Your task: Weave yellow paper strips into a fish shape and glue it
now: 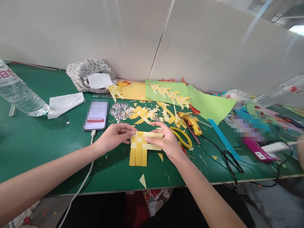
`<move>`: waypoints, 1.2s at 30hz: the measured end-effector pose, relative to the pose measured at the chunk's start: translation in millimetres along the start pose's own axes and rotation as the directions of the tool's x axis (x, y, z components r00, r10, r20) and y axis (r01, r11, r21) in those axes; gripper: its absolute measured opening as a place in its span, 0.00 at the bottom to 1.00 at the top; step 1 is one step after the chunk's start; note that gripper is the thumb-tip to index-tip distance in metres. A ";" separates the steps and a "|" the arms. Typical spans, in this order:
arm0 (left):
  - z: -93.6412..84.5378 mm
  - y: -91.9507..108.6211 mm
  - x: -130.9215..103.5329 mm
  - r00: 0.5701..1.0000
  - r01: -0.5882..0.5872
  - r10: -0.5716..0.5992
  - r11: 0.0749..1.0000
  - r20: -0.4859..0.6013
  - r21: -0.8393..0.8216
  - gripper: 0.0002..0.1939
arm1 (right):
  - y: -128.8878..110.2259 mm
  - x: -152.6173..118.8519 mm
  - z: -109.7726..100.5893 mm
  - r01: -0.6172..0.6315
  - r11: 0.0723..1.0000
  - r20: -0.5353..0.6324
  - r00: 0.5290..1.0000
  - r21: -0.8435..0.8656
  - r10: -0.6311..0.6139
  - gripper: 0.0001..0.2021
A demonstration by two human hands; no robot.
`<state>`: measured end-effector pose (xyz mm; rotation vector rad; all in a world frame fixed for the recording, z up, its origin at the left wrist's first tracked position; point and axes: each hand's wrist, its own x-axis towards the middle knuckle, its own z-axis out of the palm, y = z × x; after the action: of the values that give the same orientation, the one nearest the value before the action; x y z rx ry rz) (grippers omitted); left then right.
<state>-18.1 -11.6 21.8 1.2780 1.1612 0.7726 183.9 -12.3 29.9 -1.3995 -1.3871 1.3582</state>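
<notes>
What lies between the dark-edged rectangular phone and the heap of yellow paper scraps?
In the head view, a clear plastic tray filled with small dark and white pieces lies between the phone and the heap of scraps.

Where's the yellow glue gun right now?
In the head view, the yellow glue gun lies right of centre on the green table, beyond and to the right of the right hand, just behind the yellow looped handle.

Far left, we note a clear water bottle, a white tissue just beside it. Phone on the green surface, white cable plugged in. Behind, we see a patterned cloth bag; at right, a magenta power strip.
</notes>
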 end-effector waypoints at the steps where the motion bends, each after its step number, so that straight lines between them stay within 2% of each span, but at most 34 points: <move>1: 0.6 0.6 -0.4 1.000 0.002 -0.002 1.000 0.013 0.008 0.14 | 0.2 0.3 -0.3 -0.002 1.000 0.019 1.000 -0.014 0.003 0.29; 5: 2.4 -0.4 -0.3 0.995 0.040 -0.044 0.998 0.092 0.041 0.16 | 0.0 -0.6 1.7 0.003 0.998 0.094 0.996 -0.063 0.003 0.28; 7: 3.3 -2.4 0.2 0.994 0.045 -0.050 0.998 0.095 0.048 0.14 | -0.3 -1.4 3.5 0.023 0.998 0.100 0.995 -0.062 -0.016 0.28; 12: 5.2 -5.0 -0.5 0.999 0.012 -0.013 1.000 0.034 0.027 0.13 | -0.7 -1.2 4.2 0.038 0.998 0.030 0.999 0.040 -0.040 0.29; 15: 6.5 -3.9 -2.2 0.998 0.032 -0.033 0.999 0.047 0.022 0.14 | -0.3 -0.2 2.5 0.058 0.997 0.007 0.998 0.047 -0.059 0.27; 21: 6.3 2.6 -3.8 0.990 0.074 -0.077 0.997 0.122 0.024 0.16 | -1.6 -0.5 -0.9 0.064 0.997 0.093 0.993 0.050 -0.069 0.29; 24: 5.3 3.0 -3.0 0.993 0.040 -0.048 0.996 0.112 0.078 0.16 | -2.9 -2.3 0.8 0.078 0.996 0.114 0.990 0.034 -0.082 0.29; 28: 5.3 -1.0 -1.4 0.993 -0.035 0.016 0.987 0.119 0.157 0.15 | -3.1 -3.7 5.5 0.099 0.995 0.072 0.992 0.022 -0.101 0.27; 36: 8.4 -3.1 -0.3 0.987 0.086 -0.087 0.996 0.134 0.016 0.13 | -3.1 -1.9 5.7 0.131 0.991 -0.036 0.991 0.022 -0.130 0.23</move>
<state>-10.7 -15.0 18.0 1.2600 1.1048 0.6076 178.0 -14.6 32.3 -1.2875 -1.4099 1.2569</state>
